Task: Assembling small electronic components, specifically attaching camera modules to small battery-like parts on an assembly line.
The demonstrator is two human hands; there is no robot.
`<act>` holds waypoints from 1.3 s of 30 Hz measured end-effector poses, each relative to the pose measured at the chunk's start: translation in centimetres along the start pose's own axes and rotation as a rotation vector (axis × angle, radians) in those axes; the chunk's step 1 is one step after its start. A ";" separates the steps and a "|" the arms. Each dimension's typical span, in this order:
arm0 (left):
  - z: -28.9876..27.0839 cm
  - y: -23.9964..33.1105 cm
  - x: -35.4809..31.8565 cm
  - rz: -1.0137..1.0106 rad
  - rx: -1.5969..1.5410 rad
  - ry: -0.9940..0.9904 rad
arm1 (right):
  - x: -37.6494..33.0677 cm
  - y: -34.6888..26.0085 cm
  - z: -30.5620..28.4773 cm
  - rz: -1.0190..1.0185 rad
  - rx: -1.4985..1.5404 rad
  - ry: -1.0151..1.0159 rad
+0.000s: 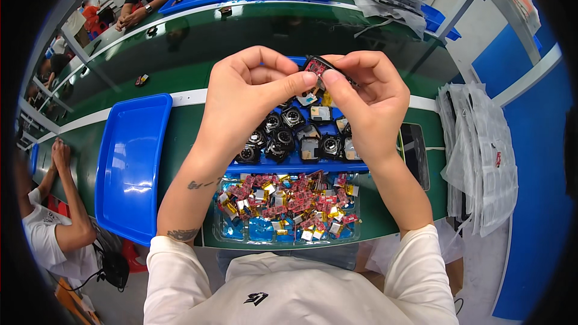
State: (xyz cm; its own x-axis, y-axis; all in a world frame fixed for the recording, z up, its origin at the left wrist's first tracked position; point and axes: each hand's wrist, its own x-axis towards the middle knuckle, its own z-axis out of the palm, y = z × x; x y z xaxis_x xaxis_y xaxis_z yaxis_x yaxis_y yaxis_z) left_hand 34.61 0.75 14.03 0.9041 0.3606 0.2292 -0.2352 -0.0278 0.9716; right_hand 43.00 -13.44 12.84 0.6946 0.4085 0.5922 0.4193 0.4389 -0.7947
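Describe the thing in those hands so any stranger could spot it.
On the green bench, find the blue tray of black casings. Toward its far edge, the left hand and right hand hold another casing, the only one held up, red circuit board showing.

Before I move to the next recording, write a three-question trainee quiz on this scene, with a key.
1. What do the left hand and the right hand hold together?
2. True or false: the tray of red boards lies farther from the person than the tray of black casings.
3. The dark flat panel lies beside which forearm: A, left; B, right?

Key:
1. A small black casing with a red circuit board.
2. False; the clear tray is nearer.
3. B.
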 end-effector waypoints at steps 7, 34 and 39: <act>-0.5 -1.5 0.8 0.072 0.033 -0.052 | 0.1 0.7 -0.4 0.029 -0.106 -0.028; -13.6 -13.2 10.8 -0.081 0.369 0.567 | -3.7 1.7 0.5 -0.036 -0.968 -1.286; -7.8 -6.1 7.1 0.085 0.347 0.250 | -2.3 0.5 0.5 0.133 -0.757 -1.274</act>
State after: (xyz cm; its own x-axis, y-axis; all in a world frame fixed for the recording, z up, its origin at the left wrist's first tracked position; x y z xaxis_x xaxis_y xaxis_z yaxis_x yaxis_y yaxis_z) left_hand 39.65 10.77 9.22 0.7626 0.5572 0.3288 -0.1324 -0.3630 0.9223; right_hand 41.34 -13.70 11.16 -0.0469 0.9948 -0.0905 0.8698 -0.0038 -0.4934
